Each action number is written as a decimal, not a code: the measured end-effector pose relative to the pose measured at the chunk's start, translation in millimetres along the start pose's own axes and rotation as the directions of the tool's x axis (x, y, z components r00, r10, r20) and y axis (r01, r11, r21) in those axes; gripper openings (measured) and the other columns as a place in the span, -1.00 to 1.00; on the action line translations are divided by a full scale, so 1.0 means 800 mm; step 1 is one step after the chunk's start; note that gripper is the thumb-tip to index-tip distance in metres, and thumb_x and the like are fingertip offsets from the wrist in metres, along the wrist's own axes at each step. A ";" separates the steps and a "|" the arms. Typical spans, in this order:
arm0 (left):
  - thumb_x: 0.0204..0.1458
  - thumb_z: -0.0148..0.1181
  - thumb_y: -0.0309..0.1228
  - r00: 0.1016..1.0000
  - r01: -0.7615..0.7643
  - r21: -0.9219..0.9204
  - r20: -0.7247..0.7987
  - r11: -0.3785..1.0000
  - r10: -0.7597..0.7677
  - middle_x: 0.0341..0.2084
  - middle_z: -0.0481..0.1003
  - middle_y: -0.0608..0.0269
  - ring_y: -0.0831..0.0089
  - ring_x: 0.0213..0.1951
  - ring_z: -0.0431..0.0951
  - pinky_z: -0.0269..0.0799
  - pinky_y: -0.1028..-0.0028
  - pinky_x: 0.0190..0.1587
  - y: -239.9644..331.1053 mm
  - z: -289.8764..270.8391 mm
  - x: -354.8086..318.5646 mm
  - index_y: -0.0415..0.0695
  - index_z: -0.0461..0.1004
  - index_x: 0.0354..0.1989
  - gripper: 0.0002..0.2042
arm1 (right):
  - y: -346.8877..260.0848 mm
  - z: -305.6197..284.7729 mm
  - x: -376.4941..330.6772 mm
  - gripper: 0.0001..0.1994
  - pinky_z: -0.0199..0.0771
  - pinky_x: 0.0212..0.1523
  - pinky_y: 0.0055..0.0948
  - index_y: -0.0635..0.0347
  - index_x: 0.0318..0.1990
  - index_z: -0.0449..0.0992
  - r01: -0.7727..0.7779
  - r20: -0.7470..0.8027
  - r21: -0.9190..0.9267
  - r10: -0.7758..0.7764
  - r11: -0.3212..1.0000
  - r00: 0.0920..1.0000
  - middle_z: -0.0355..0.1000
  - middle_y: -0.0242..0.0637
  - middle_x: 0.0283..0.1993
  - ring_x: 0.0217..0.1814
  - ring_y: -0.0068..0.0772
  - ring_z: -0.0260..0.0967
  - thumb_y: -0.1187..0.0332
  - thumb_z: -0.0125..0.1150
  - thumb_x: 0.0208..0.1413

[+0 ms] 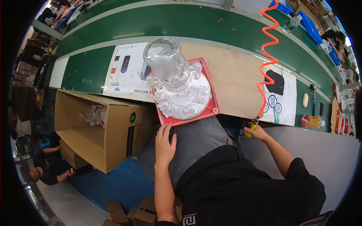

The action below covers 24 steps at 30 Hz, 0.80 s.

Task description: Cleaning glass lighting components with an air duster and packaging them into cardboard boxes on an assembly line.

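In front of me a shallow red box (209,69) lies at the table's near edge. A round white base (184,101) sits in it, ringed by small clear moulded pieces (164,103). Above the base rises a tall clear cylinder (163,49) with knob-like clear parts at its sides. My left hand (164,146) has its fingers stretched out, the tips at the box's near left corner and the thumb apart. Off to the right, my right hand (258,132) is closed round a yellow air blow gun (250,130), which hangs on an orange coiled hose (268,49).
An open cardboard carton (117,139) with clear pieces inside stands at my left. On the green table lie a black pouch (275,82), a white oval object (305,100) and a drink bottle (312,121). Another person (47,165) is at the lower left.
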<state>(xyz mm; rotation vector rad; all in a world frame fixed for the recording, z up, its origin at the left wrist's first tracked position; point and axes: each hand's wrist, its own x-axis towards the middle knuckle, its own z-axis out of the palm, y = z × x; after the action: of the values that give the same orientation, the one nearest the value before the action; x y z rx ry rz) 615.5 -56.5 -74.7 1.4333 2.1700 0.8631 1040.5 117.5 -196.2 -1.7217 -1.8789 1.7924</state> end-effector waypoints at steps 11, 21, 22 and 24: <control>0.03 0.12 -0.63 0.989 0.041 -0.120 -0.135 0.992 -0.057 -0.21 0.47 0.09 0.28 -0.20 0.52 0.42 0.41 -0.13 -0.019 -0.021 -0.038 -0.25 0.46 -0.08 -0.75 | -0.146 -0.023 -0.067 -0.54 0.45 -0.08 -0.18 0.32 -0.11 0.49 -0.077 0.074 -0.876 0.290 0.477 0.954 0.52 0.05 -0.22 -0.16 0.12 0.46 0.02 0.17 0.12; 0.10 0.09 -0.56 0.919 0.393 -0.176 0.053 0.902 -0.390 -0.56 0.52 0.16 0.45 -0.45 0.52 0.40 0.49 -0.32 -0.044 -0.015 -0.063 -0.30 0.51 -0.22 -0.88 | -0.291 0.062 0.035 -0.79 0.47 -0.28 -0.48 0.34 -0.13 0.45 0.530 -0.204 -0.115 -0.542 0.840 0.815 0.52 -0.19 -0.29 -0.32 -0.45 0.48 0.36 0.10 0.22; 0.11 0.08 -0.55 0.937 0.350 -0.200 0.054 0.915 -0.346 -0.47 0.53 0.14 0.45 -0.40 0.53 0.41 0.49 -0.30 -0.045 -0.013 -0.065 -0.27 0.47 -0.10 -0.81 | -0.294 0.062 0.049 -0.79 0.47 -0.28 -0.48 0.34 -0.13 0.45 0.531 -0.205 -0.113 -0.543 0.840 0.815 0.52 -0.19 -0.29 -0.32 -0.45 0.48 0.36 0.10 0.22; 0.13 0.06 -0.55 0.952 0.304 -0.225 0.050 0.926 -0.301 -0.38 0.54 0.11 0.45 -0.36 0.53 0.42 0.48 -0.27 -0.037 -0.008 -0.066 -0.25 0.43 0.02 -0.73 | -0.293 0.064 0.070 -0.74 0.48 -0.27 -0.48 0.35 -0.06 0.42 0.456 -0.122 -0.163 -0.477 0.875 0.871 0.51 -0.18 -0.30 -0.33 -0.45 0.47 0.34 0.09 0.22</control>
<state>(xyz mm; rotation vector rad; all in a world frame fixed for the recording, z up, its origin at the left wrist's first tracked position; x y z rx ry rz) 612.3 -114.8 -90.7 0.9587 2.1237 0.9472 832.4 184.7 -82.0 -1.2369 -2.1429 1.3377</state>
